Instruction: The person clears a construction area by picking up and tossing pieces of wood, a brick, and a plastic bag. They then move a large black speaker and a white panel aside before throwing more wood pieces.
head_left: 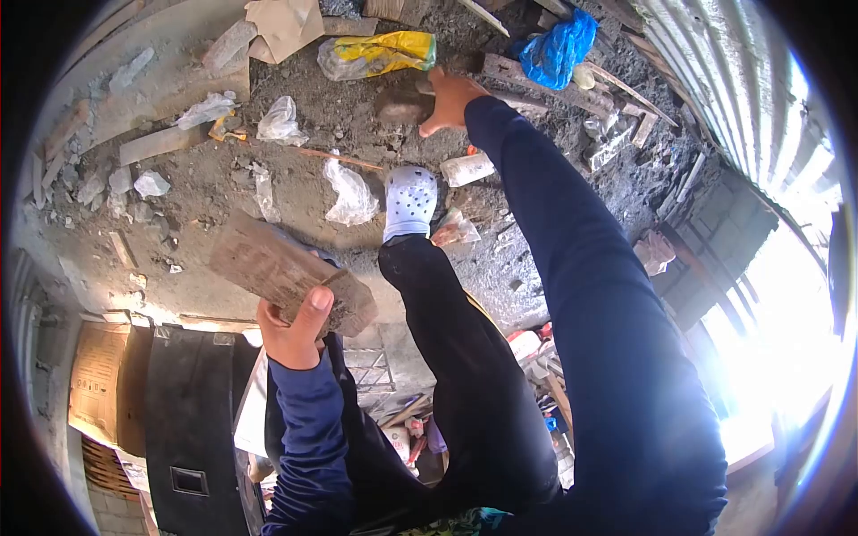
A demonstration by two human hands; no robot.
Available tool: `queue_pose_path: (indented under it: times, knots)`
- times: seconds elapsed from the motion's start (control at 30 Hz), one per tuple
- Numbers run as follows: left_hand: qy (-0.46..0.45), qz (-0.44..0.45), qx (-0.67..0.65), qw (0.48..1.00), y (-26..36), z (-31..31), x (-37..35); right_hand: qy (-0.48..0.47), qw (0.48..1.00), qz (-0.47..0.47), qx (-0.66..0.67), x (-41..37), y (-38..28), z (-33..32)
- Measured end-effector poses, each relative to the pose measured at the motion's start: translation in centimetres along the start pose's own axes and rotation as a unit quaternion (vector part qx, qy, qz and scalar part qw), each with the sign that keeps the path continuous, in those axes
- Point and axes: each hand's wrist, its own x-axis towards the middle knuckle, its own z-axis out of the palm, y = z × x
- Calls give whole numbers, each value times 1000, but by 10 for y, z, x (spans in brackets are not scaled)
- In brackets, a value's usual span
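My left hand (295,332) grips a thick piece of wood (268,268), thumb pressed over its near end; a second, shorter wood chunk (347,308) lies against it. Stretched far forward, my right hand (454,100) is low over the dirt, thumb and fingers spread apart. A brown block (404,105) sits right at those fingertips. Just beyond is a crumpled yellow and clear plastic bag (380,55). To the right of this hand, a blue plastic bag (559,49) rests on a wooden plank (509,71).
My foot in a white clog (411,198) stands on the dirt among plastic scraps (350,192). A pale cylindrical piece (467,170) lies beside it. Corrugated sheeting (742,80) rises at right. A black cabinet (192,429) and cardboard box (98,380) stand at lower left.
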Motion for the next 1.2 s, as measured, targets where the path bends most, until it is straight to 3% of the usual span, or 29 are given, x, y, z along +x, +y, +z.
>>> queue_pose_path:
  times: [0.07, 0.13, 0.33, 0.4, 0.43, 0.47, 0.53, 0.7, 0.93, 1.0, 1.1, 1.17, 1.2]
  knots:
    - [2, -5, -6, 1000, -1, 2, -1, -65, 989, -66, 112, -7, 2, -2]
    - [-3, -3, -10, 1000, -3, 2, -1, -44, 990, -100, 85, -16, -5, 3]
    - [-9, -4, -8, 1000, -2, 1, -2, 71, 994, -36, 78, -42, -39, 33]
    - [-10, 2, -13, 1000, 0, 4, -2, 86, 979, -21, 186, -48, -41, 45]
    - [-16, 1, -4, 1000, 3, 5, -3, 132, 976, -40, 167, -48, -41, 52]
    - [-21, 2, 6, 1000, 5, 6, -3, 136, 976, -41, 166, -47, -40, 43]
    - [-18, 10, 4, 1000, 5, 8, -3, 42, 978, 35, 200, -49, -45, 25]
    - [-9, 18, -12, 1000, -1, 2, -3, 51, 956, 123, 260, -55, -49, 12]
    - [66, 23, -2, 998, -12, -33, -49, 60, 942, 129, 303, -223, -53, -53]
    - [104, 28, 11, 994, 6, -57, -93, 66, 940, 122, 313, -292, -41, -66]
    - [121, 50, 22, 991, 43, -105, -172, 0, 952, 162, 261, -396, -28, -91]
    - [126, 33, 88, 987, 54, -148, -229, 0, 954, 145, 264, -460, -22, -108]
    - [167, 50, 62, 983, 64, -166, -259, -7, 954, 133, 270, -485, -11, -107]
